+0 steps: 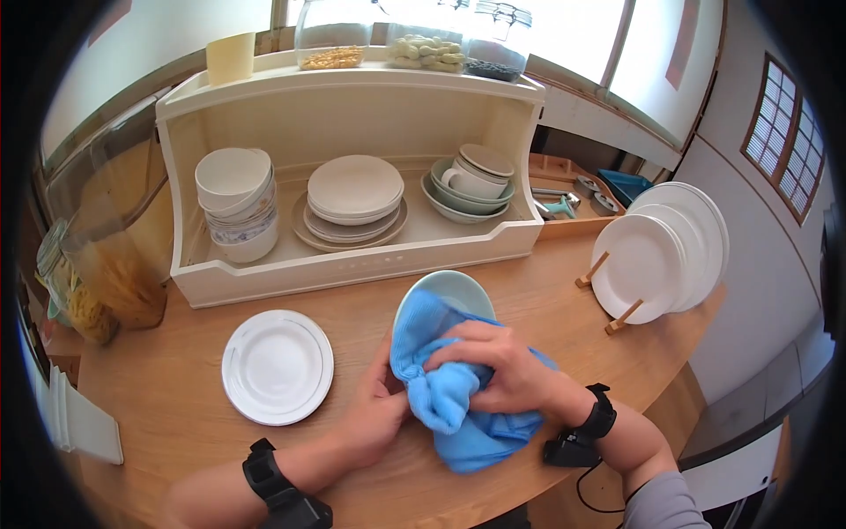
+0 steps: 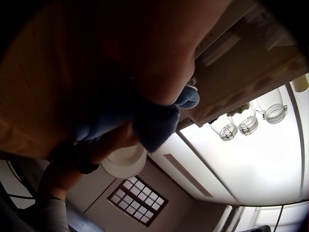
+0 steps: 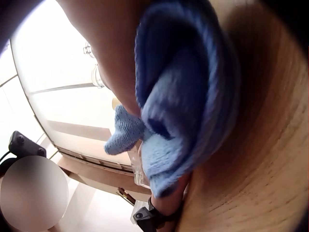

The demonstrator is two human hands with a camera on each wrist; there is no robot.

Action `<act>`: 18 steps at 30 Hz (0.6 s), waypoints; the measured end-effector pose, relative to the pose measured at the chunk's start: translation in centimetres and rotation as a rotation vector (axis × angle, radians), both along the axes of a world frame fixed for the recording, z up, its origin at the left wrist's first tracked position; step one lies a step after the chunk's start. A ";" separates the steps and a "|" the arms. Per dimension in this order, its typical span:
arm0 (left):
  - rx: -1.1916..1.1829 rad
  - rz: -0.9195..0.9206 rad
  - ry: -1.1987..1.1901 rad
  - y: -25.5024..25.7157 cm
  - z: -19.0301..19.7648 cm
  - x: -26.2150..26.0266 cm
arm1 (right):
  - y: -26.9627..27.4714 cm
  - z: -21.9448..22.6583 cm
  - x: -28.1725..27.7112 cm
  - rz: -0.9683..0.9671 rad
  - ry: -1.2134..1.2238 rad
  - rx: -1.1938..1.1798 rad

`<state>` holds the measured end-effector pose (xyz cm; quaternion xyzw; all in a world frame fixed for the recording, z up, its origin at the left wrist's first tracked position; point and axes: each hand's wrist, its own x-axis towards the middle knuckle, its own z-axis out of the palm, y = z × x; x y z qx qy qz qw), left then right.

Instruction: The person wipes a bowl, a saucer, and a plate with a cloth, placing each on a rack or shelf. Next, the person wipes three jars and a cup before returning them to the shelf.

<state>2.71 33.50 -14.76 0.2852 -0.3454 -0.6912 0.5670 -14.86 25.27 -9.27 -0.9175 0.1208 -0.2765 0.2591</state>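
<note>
A pale green bowl [image 1: 460,288] is tilted up over the front middle of the table, its lower part covered by a blue cloth [image 1: 441,397]. My left hand [image 1: 374,419] grips the bowl from the left, its fingers mostly hidden behind bowl and cloth. My right hand [image 1: 511,370] holds the bunched cloth against the bowl's inside, fingers curled into the fabric. Loose folds of cloth hang below and to the right of both hands. In the right wrist view the cloth [image 3: 174,106] fills the middle; the left wrist view is dark around the cloth [image 2: 157,128].
White plates [image 1: 277,367] lie left of my hands. Behind stands a cream shelf [image 1: 352,280] with stacked bowls [image 1: 236,203], plates [image 1: 355,187] and a cup [image 1: 471,182]. At right, large plates [image 1: 636,269] stand in a wooden rack [image 1: 624,316]. Jars [image 1: 97,273] line the left edge.
</note>
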 end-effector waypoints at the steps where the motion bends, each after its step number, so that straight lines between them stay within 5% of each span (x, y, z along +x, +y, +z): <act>1: -0.001 -0.007 -0.004 -0.1 0.3 0.0 | 0.0 0.1 -0.2 0.025 0.053 -0.016; 5: 0.094 -0.039 0.039 0.2 2.0 0.0 | -1.0 0.3 -2.1 -0.114 0.145 -0.151; 8: 0.002 -0.066 -0.059 0.1 1.3 0.0 | -2.0 0.2 -2.7 -0.426 -0.103 -0.227; 11: -0.049 -0.077 -0.204 0.1 1.2 -0.3 | -1.2 0.4 -1.1 -0.426 -0.279 -0.239; 18: 0.006 -0.031 -0.211 0.4 0.3 0.0 | 0.8 0.6 -0.4 0.035 -0.004 -0.057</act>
